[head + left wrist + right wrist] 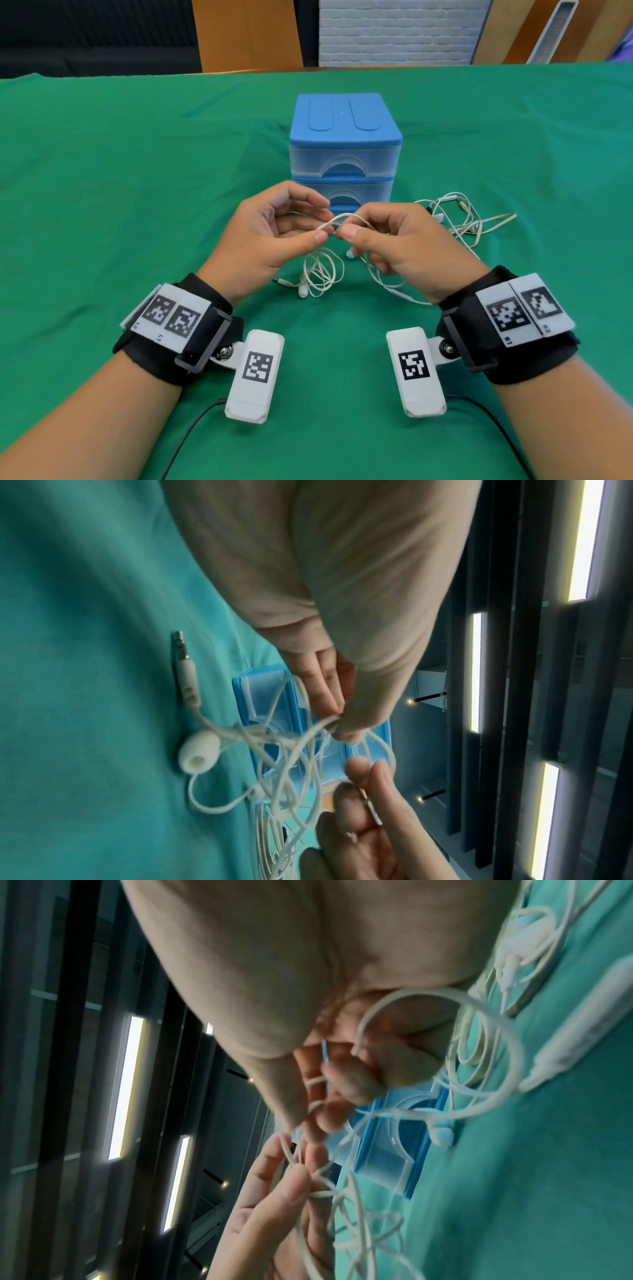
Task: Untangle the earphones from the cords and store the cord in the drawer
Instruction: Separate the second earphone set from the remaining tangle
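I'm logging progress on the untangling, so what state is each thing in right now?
Left hand: pinching the white earphone cable.
Right hand: pinching the same cable.
Earphones: still tangled, lifted partly off the green cloth.
Second cord bundle: lying loose on the cloth, untouched.
Top drawer: closed.
Lower drawer: closed.

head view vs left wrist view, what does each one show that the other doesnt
Only the head view shows the second tangle of cords lying on the green cloth to the right of the drawer unit, the unit's blue top, and both wrist straps.

Only the left wrist view shows the jack plug and an earbud tip up close, plus lit strips beyond the table.

Both show the left hand and right hand pinching the white earphone wire in front of the closed drawers.
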`<state>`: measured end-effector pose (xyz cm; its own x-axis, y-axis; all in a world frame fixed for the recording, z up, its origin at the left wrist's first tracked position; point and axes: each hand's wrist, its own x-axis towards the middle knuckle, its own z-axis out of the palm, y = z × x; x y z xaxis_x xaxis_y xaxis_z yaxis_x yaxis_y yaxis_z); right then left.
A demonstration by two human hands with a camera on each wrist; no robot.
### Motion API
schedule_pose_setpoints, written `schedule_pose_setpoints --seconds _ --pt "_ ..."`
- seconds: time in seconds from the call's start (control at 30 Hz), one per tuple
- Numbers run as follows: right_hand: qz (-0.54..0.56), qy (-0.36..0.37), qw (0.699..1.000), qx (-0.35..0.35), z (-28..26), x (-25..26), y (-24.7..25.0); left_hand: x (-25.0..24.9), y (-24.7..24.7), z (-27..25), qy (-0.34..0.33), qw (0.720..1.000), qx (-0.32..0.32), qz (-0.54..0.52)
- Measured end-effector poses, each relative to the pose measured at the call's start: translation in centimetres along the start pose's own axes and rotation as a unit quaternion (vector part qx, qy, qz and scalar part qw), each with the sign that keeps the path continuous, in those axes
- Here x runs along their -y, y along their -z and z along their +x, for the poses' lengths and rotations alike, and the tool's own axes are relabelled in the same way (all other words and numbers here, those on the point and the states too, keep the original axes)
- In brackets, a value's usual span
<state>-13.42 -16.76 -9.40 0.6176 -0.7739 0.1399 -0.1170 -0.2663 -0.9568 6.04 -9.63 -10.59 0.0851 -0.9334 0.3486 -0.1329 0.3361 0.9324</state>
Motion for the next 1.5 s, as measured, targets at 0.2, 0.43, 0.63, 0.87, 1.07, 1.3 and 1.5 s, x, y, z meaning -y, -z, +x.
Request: schedule_pose_setpoints --seconds 0.2,0.43,0.63,0.87,1.07,1.3,1.5 --pt "0.114 0.039 0.986 -0.117 0.3 0.4 0.8 0.7 0.6 0.1 0.042 0.998 -0.015 0.041" --pt "0.196 0.053 0.965 -0.166 0.2 0.9 1.5 2.1 1.2 0.5 0.102 0.988 -0.032 0.112" --pt "0.278 0.059 0.946 -0.157 -0.1 1.3 2.1 1.9 1.0 0.8 0.168 0.978 -0.121 -0.028" --pt "0.285 0.057 0.903 -0.318 0.7 0.3 3.0 0.9 2.2 1.0 0.167 0.962 -0.141 -0.166" --pt "0.2 0.066 0.885 -0.416 0.9 -0.1 4.1 0.6 2.7 1.1 0.129 0.943 -0.176 -0.249" --pt "0.12 0.045 0.949 -0.287 0.6 0.2 2.9 -0.3 1.7 0.5 0.072 0.978 -0.093 -0.174" --pt "0.076 0.053 0.986 -0.142 0.1 0.4 1.7 -0.5 0.4 0.1 0.056 0.992 -0.036 -0.103"
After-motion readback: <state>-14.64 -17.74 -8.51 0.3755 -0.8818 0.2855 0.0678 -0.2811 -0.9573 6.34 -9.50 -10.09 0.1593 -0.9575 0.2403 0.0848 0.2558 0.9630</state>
